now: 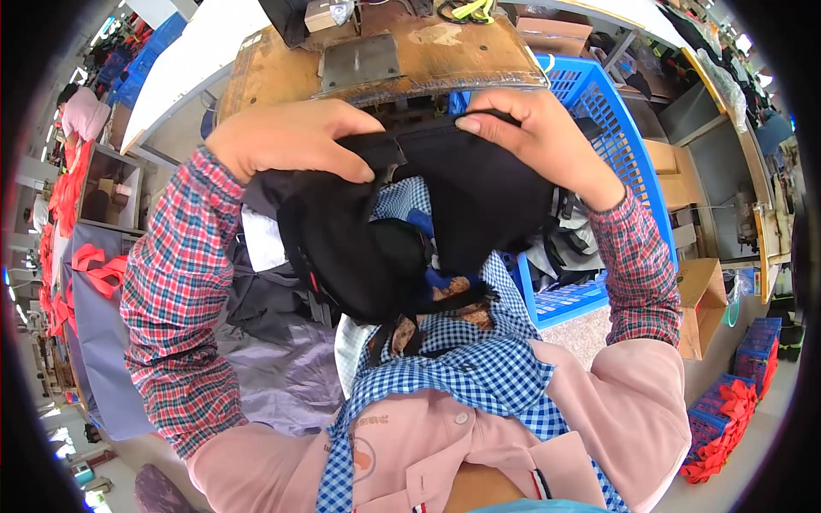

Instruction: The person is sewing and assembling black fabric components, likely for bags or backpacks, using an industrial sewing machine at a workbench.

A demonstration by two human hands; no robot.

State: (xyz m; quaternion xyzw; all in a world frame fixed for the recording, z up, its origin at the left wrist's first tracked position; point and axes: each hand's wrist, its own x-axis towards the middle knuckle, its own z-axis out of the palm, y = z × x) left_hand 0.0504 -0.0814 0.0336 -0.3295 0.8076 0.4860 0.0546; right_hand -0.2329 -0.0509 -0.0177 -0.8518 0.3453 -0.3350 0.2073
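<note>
A black sewn fabric piece [479, 197] is stretched between my hands in front of my chest; its exact kind I cannot make out. My left hand [295, 141] is closed on its upper edge, thumb in front. On the other side my right hand [539, 141] pinches the same edge between thumb and fingers. A curved black part hangs below on the left, with a narrow strap dangling near my blue checked apron [479, 376]. Through a gap in the middle, checked cloth shows.
Just beyond my hands is a worn wooden worktable [274, 73] with a metal plate [361, 61]. A blue plastic basket [629, 145] at the right holds black and grey pieces [569, 248]. Dark cloth [282, 342] lies at my left. Farther right stands a cardboard box [701, 299].
</note>
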